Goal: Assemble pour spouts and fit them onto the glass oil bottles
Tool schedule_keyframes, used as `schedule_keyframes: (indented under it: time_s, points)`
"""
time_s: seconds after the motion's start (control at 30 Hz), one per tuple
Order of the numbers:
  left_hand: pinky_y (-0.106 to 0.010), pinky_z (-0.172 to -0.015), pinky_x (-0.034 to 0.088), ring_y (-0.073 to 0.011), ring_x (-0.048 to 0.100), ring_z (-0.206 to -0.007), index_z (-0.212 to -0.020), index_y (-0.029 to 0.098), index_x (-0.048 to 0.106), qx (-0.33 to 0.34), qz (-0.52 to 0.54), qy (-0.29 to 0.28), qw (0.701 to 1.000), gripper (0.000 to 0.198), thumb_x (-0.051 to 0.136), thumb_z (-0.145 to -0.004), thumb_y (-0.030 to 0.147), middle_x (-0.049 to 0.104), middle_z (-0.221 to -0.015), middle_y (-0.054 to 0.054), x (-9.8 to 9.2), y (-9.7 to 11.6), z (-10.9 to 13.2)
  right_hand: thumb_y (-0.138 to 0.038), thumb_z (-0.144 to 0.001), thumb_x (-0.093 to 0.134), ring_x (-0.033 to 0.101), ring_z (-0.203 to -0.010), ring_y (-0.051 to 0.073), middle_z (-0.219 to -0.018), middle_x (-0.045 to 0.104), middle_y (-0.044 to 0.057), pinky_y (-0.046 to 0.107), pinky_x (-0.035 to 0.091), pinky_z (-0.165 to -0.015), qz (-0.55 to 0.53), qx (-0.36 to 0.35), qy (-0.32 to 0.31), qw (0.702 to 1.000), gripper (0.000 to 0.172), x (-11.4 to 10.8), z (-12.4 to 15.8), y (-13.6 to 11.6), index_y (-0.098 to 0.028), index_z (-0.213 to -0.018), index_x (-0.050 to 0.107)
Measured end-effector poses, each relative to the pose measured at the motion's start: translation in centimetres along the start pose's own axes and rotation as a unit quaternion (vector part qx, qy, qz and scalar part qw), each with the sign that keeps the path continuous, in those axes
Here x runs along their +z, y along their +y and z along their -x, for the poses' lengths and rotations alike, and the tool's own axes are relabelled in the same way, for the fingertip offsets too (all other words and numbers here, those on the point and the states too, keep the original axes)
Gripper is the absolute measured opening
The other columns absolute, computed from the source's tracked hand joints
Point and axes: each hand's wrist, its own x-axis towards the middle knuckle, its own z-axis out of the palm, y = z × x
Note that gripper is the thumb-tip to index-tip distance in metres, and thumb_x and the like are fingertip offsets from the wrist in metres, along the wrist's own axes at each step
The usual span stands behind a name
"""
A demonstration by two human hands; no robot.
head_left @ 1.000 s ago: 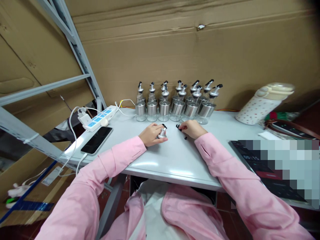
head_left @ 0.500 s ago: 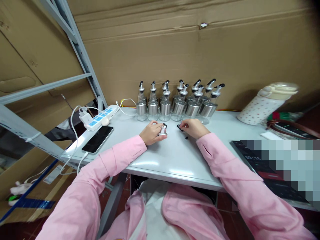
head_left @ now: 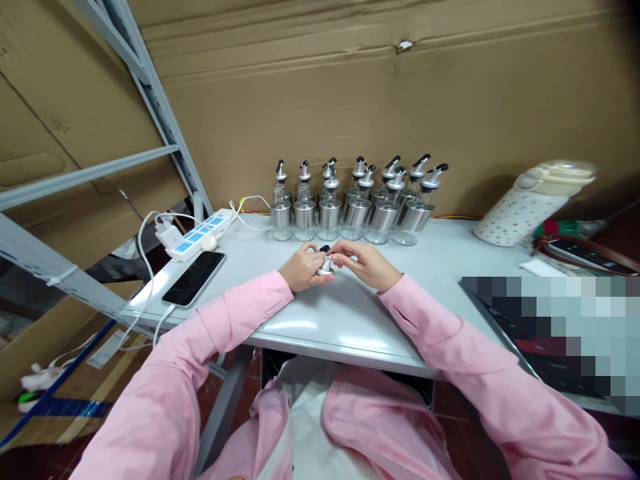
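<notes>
My left hand (head_left: pixel 303 268) is closed around a silver pourer spout (head_left: pixel 325 268), low over the table in front of the bottles. A black tip (head_left: pixel 325 249) shows at the top of the spout. My right hand (head_left: pixel 367 265) has come against the spout from the right, thumb and forefinger pinched at its upper side. Whether a small black part sits between those fingertips is hidden. Behind my hands stand several glass oil bottles (head_left: pixel 357 212) with steel sleeves, each topped by a silver spout with a black lever.
At the left lie a phone (head_left: pixel 194 280) on a charging cable and a white power strip (head_left: pixel 203 235). To the right a dotted tumbler (head_left: pixel 523 207) and a dark tablet-like device (head_left: pixel 493 307) rest on the grey table (head_left: pixel 300 327). A cardboard wall (head_left: pixel 320 100) closes off the back.
My right hand has moved left from the small black parts on the table to the spout. My left hand keeps its hold. The black parts are out of sight now.
</notes>
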Motion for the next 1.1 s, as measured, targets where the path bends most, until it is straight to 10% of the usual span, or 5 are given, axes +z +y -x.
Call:
schedule_keyframes:
  time_s: [0.47,0.77,1.1]
  points:
    - [-0.032,-0.073,0.042,-0.0148,0.051,-0.058,-0.064,0.016,0.053,0.028,-0.061,0.036,0.997,0.067,0.012,-0.091,0.061,0.058,-0.063,-0.005,0.1,0.2,-0.3,-0.063,-0.086,0.029,0.036,-0.049,0.009,-0.049,0.038,-0.004,0.024,0.031,-0.053,0.019,-0.007,-0.014,1.0,0.055,-0.4,0.2,-0.4,-0.019,-0.053,0.037]
    - [-0.034,-0.075,0.043,-0.0149,0.052,-0.061,-0.069,0.013,0.054,0.034,-0.065,0.122,0.99,0.06,0.016,-0.095,0.051,0.06,-0.069,-0.007,-0.3,-0.2,-0.1,-0.055,-0.066,0.065,0.052,-0.062,0.012,-0.077,0.062,0.004,0.028,0.045,-0.06,-0.104,0.065,0.153,0.98,0.04,-4.0,-0.1,1.5,-0.017,-0.077,0.065]
    - [-0.037,-0.079,0.041,-0.0164,0.054,-0.067,-0.074,0.014,0.053,-0.001,-0.038,0.083,0.996,0.058,0.017,-0.094,0.055,0.062,-0.076,-0.009,-0.2,-0.3,0.0,-0.033,-0.065,0.061,0.054,-0.051,0.011,-0.053,0.059,-0.003,0.025,0.041,-0.057,0.032,0.236,-0.079,0.968,0.016,-6.2,0.6,3.8,-0.019,-0.067,0.052]
